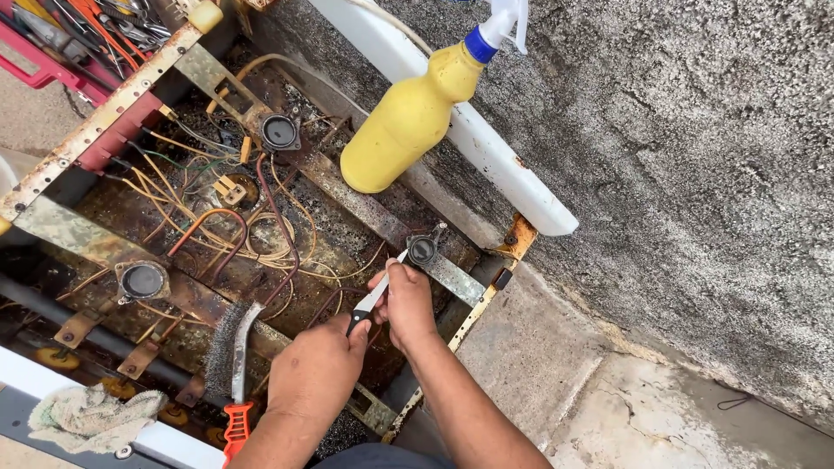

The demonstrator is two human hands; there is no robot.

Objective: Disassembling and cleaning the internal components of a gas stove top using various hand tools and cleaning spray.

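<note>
Both hands work over a rusty, opened metal appliance chassis (82,139) full of yellow and brown wires (248,239). My left hand (314,375) grips the black handle of a slim tool (372,300) with a pale shaft. My right hand (408,306) pinches the shaft further up. The tool's tip points at a small round black fitting (422,250) on a metal crossbar (452,276), touching or nearly touching it. Two similar round fittings sit at the far end (280,132) and at the left (142,281).
A yellow spray bottle (407,117) with a blue collar leans against a white panel (508,169). A wire brush (231,360) with an orange handle lies left of my left hand. A rag (87,417) lies bottom left. A red tool tray (52,52) sits top left. A rough concrete wall (695,156) stands to the right.
</note>
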